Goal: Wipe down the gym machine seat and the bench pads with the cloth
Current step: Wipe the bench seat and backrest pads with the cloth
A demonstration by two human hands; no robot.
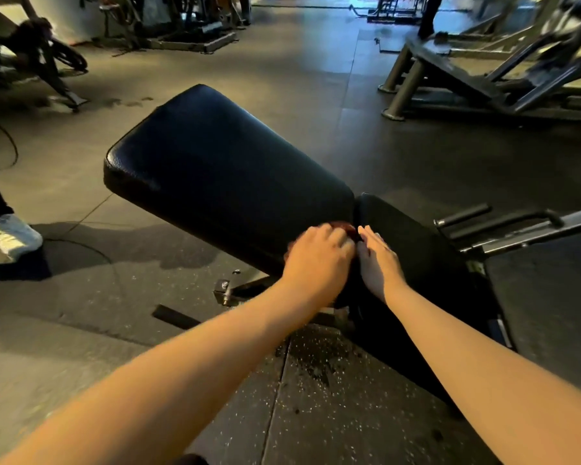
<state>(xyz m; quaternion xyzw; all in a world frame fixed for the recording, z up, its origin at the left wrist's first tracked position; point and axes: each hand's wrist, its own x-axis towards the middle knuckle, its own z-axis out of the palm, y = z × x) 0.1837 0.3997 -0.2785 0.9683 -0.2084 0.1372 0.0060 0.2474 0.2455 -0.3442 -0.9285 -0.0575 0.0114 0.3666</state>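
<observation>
A black padded bench fills the middle of the view: a long back pad [222, 169] and a smaller seat pad [413, 250] to its right, with a narrow gap between them. My left hand [317, 260] lies on the near right corner of the back pad with its fingers curled over a reddish cloth [348, 228], of which only a small edge shows. My right hand [378, 260] rests flat with straight fingers on the near left edge of the seat pad, right beside the gap and close to my left hand.
The bench's metal frame and foot [225, 292] show below the pads, and its handle bars [467, 214] stick out at the right. A large machine frame [483, 72] stands at the back right. Someone's white shoe [9, 238] is at the left edge. More equipment [41, 52] stands far left.
</observation>
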